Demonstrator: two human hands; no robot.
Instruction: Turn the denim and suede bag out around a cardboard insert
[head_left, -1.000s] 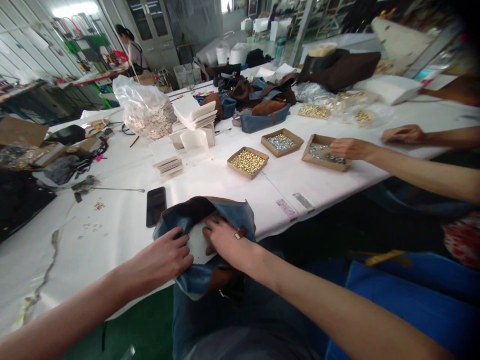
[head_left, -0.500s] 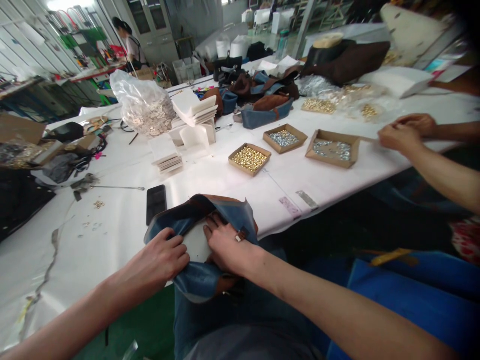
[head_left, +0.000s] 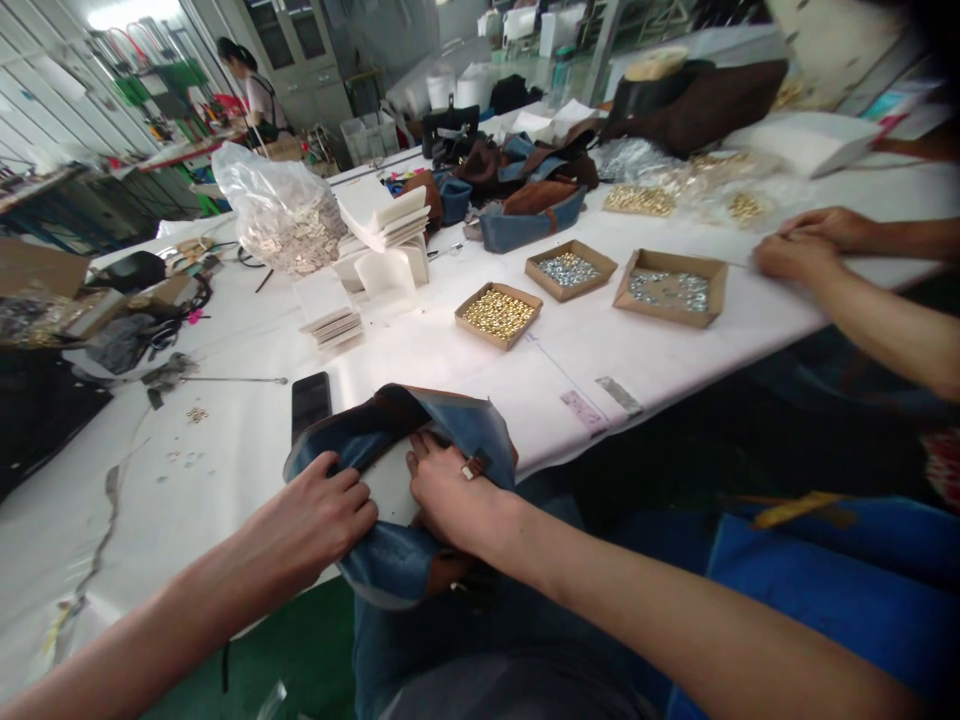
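A blue leather bag with brown parts lies at the table's front edge, partly over my lap, its opening facing up. My left hand is closed over the bag's left side, fingers curled inward. My right hand reaches into the opening from the right, its fingers bent against the inside; its thumb is mostly hidden. Between my hands a white board shows inside the bag. A small brown tab with a metal piece rests against my right wrist. A black phone lies just behind the bag.
Cardboard trays of gold rivets and silver rivets stand further back, with another silver tray beside them. White boards are stacked near a plastic bag of small pieces. A co-worker's hands are at right.
My hands keep nearly the same hold on the bag, with only a slight shift of the left hand. The co-worker's hands have come closer to the table. The view has tilted slightly.
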